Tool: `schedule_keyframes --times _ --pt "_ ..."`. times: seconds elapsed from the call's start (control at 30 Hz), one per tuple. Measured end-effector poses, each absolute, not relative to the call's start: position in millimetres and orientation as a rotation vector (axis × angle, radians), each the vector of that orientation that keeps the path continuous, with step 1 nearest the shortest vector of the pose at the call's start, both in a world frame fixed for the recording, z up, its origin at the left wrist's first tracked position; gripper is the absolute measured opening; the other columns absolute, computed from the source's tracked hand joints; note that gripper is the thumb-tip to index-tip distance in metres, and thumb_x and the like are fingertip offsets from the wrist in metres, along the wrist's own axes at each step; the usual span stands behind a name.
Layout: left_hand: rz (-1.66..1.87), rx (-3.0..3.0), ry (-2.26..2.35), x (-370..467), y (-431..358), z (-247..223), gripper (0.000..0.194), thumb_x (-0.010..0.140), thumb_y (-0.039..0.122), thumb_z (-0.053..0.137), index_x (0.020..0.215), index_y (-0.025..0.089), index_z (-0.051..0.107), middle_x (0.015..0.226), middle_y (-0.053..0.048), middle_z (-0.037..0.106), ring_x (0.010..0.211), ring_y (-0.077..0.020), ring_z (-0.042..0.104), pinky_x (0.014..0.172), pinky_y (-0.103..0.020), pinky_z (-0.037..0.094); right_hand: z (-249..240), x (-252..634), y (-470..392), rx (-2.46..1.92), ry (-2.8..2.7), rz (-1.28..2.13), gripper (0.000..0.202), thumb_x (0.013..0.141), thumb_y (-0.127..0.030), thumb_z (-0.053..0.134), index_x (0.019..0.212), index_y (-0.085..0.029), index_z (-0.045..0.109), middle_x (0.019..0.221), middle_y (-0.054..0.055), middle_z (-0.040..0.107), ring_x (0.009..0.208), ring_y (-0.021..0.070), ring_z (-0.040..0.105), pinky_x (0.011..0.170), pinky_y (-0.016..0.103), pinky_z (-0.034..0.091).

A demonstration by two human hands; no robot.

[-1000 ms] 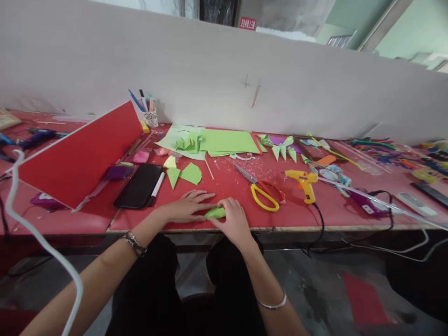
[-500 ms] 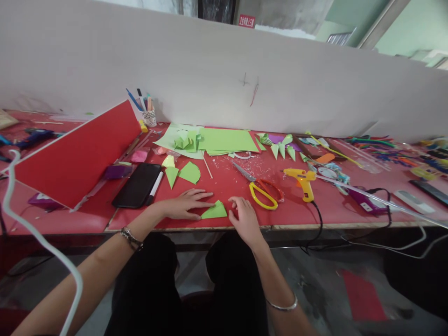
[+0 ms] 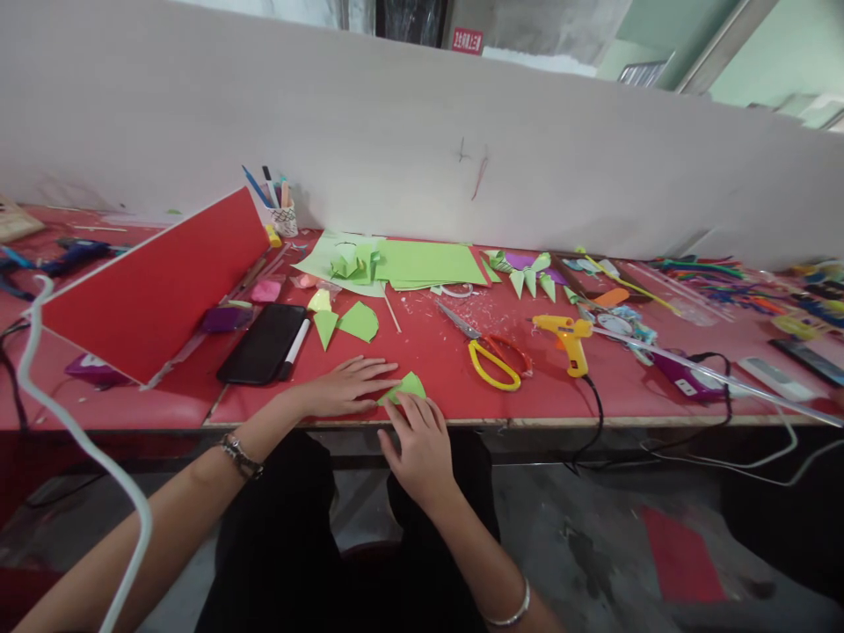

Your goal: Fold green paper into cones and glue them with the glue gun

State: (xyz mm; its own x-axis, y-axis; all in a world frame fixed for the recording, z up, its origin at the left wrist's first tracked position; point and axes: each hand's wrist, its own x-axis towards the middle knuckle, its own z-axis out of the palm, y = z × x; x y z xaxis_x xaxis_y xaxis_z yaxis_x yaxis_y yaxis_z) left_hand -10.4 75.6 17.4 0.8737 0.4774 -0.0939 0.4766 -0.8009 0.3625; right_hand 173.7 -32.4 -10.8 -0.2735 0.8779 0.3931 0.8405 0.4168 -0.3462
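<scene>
Clearly, things crowd the red table (image 3: 422, 338) on most sides of a small green paper piece (image 3: 413, 383), which lies near the front edge between the two hands. The left hand (image 3: 343, 387) rests palm down with its fingers spread, the tips at the paper's left side, gripping nothing. The right hand (image 3: 420, 444) reaches over the paper's near part and hides it, thumb apart from the fingers; whether the fingertips press on it cannot be told. Beyond the left hand lie a black phone (image 3: 262, 345), a marker (image 3: 296, 345) just beside it, a green cone (image 3: 325, 329) and a rounded green cutout (image 3: 360, 322). Scissors (image 3: 477, 338) with yellow and red handles sit to the right, and past them a yellow glue gun (image 3: 568, 334), its black cord (image 3: 600, 409) hanging over the edge. Green sheets (image 3: 432, 264) lie flat toward the wall. At far left a tilted red board (image 3: 164, 286) blocks part of the tabletop, while a white cable (image 3: 84, 440) crosses the view near the left forearm.
</scene>
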Motion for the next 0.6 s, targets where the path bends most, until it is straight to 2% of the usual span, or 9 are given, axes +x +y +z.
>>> schedule_keyframes --times 0.4,0.6 --pt "0.026 2.642 0.721 -9.6 77.6 15.7 0.052 0.085 0.03 0.043 0.135 0.034 0.028 0.146 0.002 0.021 0.134 -0.0204 0.016 0.109 -0.042 0.012 -10.6 197.5 -29.8 -1.492 -2.11 0.065 0.037 0.084 -0.027 0.043 0.119 -0.021 0.053 0.119 0.007 0.055 0.112 0.0224 0.044 0.097 0.039 0.031" --pt "0.226 2.585 0.743 -8.6 73.3 11.0 0.041 0.09 0.03 0.031 0.13 0.033 0.038 0.139 0.003 0.037 0.13 -0.0184 0.027 0.107 -0.041 0.019 -4.5 203.1 -25.3 -1.479 -2.101 0.176 0.033 0.084 -0.03 0.044 0.113 -0.023 0.058 0.114 0.007 0.057 0.108 0.0216 0.047 0.093 0.038 0.036"
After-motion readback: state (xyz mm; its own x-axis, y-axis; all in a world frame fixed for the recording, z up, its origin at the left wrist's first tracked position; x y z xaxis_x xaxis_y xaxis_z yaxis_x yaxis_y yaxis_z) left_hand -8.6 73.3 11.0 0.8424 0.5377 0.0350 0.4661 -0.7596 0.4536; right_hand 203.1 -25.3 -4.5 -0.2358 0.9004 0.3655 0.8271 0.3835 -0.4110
